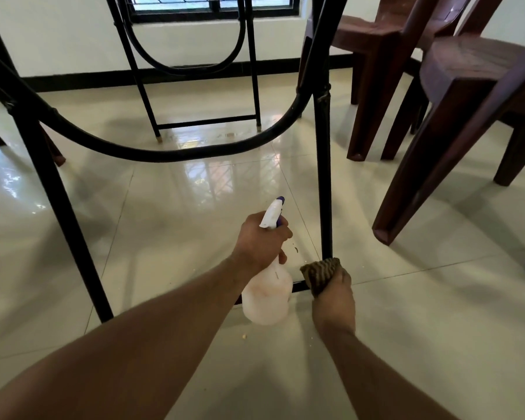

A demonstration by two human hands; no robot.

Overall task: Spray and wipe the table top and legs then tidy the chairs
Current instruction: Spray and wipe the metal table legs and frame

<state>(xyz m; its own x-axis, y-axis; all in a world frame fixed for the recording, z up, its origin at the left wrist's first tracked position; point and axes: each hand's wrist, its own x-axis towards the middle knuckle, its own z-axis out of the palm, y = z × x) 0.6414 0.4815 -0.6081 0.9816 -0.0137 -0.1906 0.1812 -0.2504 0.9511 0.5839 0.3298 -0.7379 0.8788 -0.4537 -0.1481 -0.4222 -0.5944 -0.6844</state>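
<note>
Leg (323,177) is rising straight up from the right hand (335,297), which is pinching a cloth (320,273) against its foot; left hand (259,244) is gripping the bottle (267,301) just beside.

The left hand (261,241) and right hand (334,298) are bare; the left forearm (134,344) and right forearm (373,374) are uncovered as far as the view reaches.
</note>
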